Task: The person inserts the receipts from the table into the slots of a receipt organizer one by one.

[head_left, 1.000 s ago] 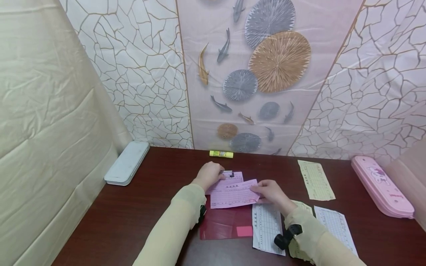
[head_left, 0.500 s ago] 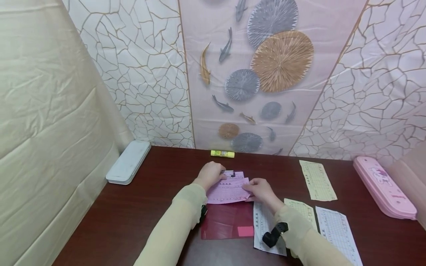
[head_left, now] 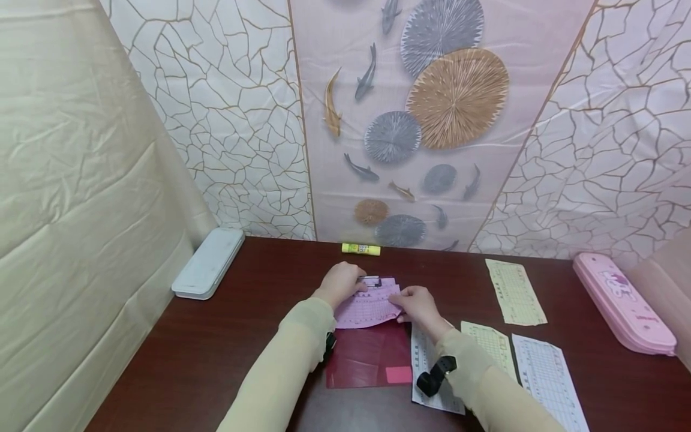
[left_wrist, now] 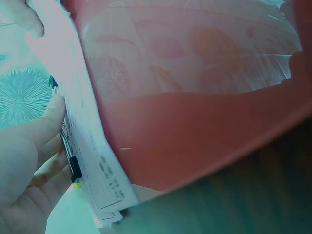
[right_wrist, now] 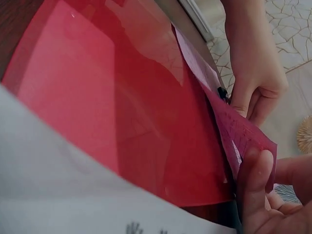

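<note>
A translucent red clipboard point(head_left: 358, 360) lies on the table before me, a small pink label at its lower right corner. My left hand point(head_left: 340, 282) is at its top edge, with thumb and fingers pinching the metal clip point(left_wrist: 73, 168), which has black ends. One pink printed form point(head_left: 364, 313) lies over another pink sheet point(head_left: 390, 282) near the clip. My right hand point(head_left: 421, 306) pinches the upper form by its right edge, between thumb and fingers. In the right wrist view that pink form point(right_wrist: 239, 129) slants up off the red board. The left hand partly hides the sheets' left side.
White point(head_left: 432, 360) and yellow point(head_left: 488, 345) forms lie to the right, partly under the right arm. Another white form point(head_left: 550, 378) and a yellow one point(head_left: 515, 292) lie farther right. A pink pencil case point(head_left: 623, 303), a glue stick point(head_left: 360, 249) and a white case point(head_left: 209, 263) stand around the edges.
My right hand has carried the upper pink form left and slightly away from me, so it now overlaps the lower sheet more closely. The left hand has stayed at the clip.
</note>
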`<state>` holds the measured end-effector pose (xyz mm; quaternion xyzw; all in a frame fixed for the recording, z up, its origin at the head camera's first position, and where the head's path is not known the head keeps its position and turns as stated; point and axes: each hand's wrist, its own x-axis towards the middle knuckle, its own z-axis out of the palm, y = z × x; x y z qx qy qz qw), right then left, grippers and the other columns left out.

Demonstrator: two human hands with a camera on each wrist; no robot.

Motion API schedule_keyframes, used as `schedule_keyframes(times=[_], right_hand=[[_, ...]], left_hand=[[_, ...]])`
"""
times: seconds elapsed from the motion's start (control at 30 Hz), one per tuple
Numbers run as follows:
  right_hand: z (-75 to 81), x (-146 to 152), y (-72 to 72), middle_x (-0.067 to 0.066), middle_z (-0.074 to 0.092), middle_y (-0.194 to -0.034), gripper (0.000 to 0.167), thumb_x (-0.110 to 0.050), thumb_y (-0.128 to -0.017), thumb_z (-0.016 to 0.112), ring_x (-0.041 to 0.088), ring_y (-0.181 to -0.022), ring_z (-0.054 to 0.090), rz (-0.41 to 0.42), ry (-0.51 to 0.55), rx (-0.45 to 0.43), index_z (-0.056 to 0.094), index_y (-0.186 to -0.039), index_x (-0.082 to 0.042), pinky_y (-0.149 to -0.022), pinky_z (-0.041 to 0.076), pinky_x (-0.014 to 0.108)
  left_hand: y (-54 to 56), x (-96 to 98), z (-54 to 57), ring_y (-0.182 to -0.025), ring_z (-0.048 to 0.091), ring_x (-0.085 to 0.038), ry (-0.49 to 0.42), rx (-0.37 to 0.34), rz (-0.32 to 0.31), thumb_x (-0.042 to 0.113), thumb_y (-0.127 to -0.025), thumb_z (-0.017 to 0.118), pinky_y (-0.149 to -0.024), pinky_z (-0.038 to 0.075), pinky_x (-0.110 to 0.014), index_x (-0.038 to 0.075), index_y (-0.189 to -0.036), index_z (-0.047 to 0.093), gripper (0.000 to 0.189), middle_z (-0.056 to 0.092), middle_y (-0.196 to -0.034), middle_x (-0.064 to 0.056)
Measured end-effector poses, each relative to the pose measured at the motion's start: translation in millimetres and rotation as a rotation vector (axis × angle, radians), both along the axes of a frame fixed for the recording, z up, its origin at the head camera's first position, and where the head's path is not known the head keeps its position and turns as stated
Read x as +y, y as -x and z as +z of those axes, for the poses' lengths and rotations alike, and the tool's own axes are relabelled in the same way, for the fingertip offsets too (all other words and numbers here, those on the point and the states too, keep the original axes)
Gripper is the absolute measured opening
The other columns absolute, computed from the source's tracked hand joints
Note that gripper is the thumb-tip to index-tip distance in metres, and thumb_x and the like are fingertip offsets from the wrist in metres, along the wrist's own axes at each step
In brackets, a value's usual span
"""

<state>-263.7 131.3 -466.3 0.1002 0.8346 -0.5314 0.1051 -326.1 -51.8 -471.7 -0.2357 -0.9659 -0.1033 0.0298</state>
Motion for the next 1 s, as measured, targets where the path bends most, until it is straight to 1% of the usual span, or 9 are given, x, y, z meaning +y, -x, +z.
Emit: schedule_keyframes(times=[0.1, 0.2, 0.3, 0.4, 0.53, 0.67, 0.77, 0.9, 1.0], right_hand=[[0.6, -1, -0.5, 0.007, 0.057, -0.073, 0.024, -0.017, -0.088, 0.066, 0.009, -0.047, 0.053, 0.0, -0.006, -0.007, 0.06, -0.094, 0.005, -0.047, 0.05, 0.021], [0.3, -3, -0.4, 0.007, 0.059, -0.071, 0.028, -0.022, -0.086, 0.07, 0.009, -0.045, 0.054, 0.019, -0.002, -0.021, 0.061, -0.094, 0.003, -0.047, 0.051, 0.022], [-1.3, -5, 0.6, 0.006, 0.06, -0.067, 0.03, -0.025, -0.085, 0.072, 0.01, -0.044, 0.056, 0.05, -0.008, -0.02, 0.064, -0.091, 0.002, -0.047, 0.051, 0.023], [-2.8, -6, 1.9, 0.005, 0.061, -0.063, 0.029, -0.026, -0.084, 0.073, 0.01, -0.043, 0.056, 0.062, -0.018, -0.01, 0.066, -0.087, 0.001, -0.045, 0.05, 0.023], [-3.6, -7, 4.3, 0.005, 0.059, -0.055, 0.026, -0.024, -0.082, 0.075, 0.01, -0.04, 0.054, 0.072, -0.04, -0.008, 0.065, -0.077, 0.0, -0.042, 0.047, 0.021], [-3.0, -7, 6.9, 0.006, 0.058, -0.051, 0.025, -0.021, -0.081, 0.075, 0.009, -0.039, 0.054, 0.075, -0.041, -0.037, 0.06, -0.072, -0.002, -0.04, 0.046, 0.019], [-2.5, -7, 8.5, 0.006, 0.058, -0.05, 0.025, -0.02, -0.082, 0.074, 0.009, -0.039, 0.054, 0.071, -0.047, -0.047, 0.058, -0.072, -0.003, -0.04, 0.046, 0.019], [-2.1, -8, 9.8, 0.005, 0.057, -0.049, 0.027, -0.022, -0.082, 0.073, 0.009, -0.038, 0.053, 0.086, -0.061, -0.036, 0.057, -0.071, -0.003, -0.039, 0.045, 0.02], [-2.4, -10, 10.6, 0.004, 0.055, -0.047, 0.031, -0.026, -0.08, 0.076, 0.009, -0.037, 0.052, 0.102, -0.066, -0.032, 0.057, -0.068, -0.005, -0.038, 0.045, 0.02]], left_hand=[[0.1, 0.8, 1.3, -0.094, 0.066, -0.015, 0.0, -0.03, 0.011, 0.035, -0.083, 0.072, -0.086, 0.051, -0.029, 0.016, -0.103, 0.075, 0.028, 0.073, -0.098, 0.003], [0.0, 1.5, 2.2, -0.095, 0.066, -0.015, 0.009, -0.032, 0.016, 0.034, -0.084, 0.071, -0.086, 0.051, -0.029, 0.016, -0.103, 0.074, 0.027, 0.072, -0.098, 0.003], [-1.1, 1.8, 3.6, -0.09, 0.065, -0.017, 0.04, -0.003, 0.003, 0.034, -0.085, 0.07, -0.084, 0.051, -0.03, 0.016, -0.094, 0.075, 0.021, 0.072, -0.091, 0.004], [-2.6, 2.6, 4.5, -0.088, 0.064, -0.019, 0.076, 0.025, -0.015, 0.032, -0.087, 0.068, -0.084, 0.05, -0.032, 0.015, -0.088, 0.073, 0.017, 0.071, -0.085, 0.003], [-3.5, 4.3, 3.8, -0.087, 0.062, -0.019, 0.133, 0.051, -0.036, 0.029, -0.089, 0.066, -0.088, 0.049, -0.033, 0.014, -0.086, 0.071, 0.016, 0.07, -0.082, 0.002], [-3.4, 6.6, 2.5, -0.083, 0.063, -0.017, 0.217, 0.123, -0.097, 0.019, -0.086, 0.069, -0.092, 0.047, -0.03, 0.014, -0.081, 0.07, 0.007, 0.069, -0.077, 0.004], [-3.4, 7.8, 0.8, -0.081, 0.061, -0.017, 0.265, 0.169, -0.137, 0.011, -0.083, 0.069, -0.089, 0.048, -0.029, 0.015, -0.077, 0.069, 0.007, 0.069, -0.075, 0.005], [-4.3, 7.9, -0.2, -0.084, 0.059, -0.019, 0.29, 0.176, -0.142, 0.01, -0.084, 0.066, -0.082, 0.05, -0.028, 0.016, -0.077, 0.068, 0.01, 0.068, -0.075, 0.004], [-5.8, 6.8, 1.5, -0.086, 0.06, -0.019, 0.296, 0.167, -0.133, 0.01, -0.086, 0.065, -0.085, 0.049, -0.028, 0.015, -0.079, 0.068, 0.009, 0.069, -0.077, 0.003]])
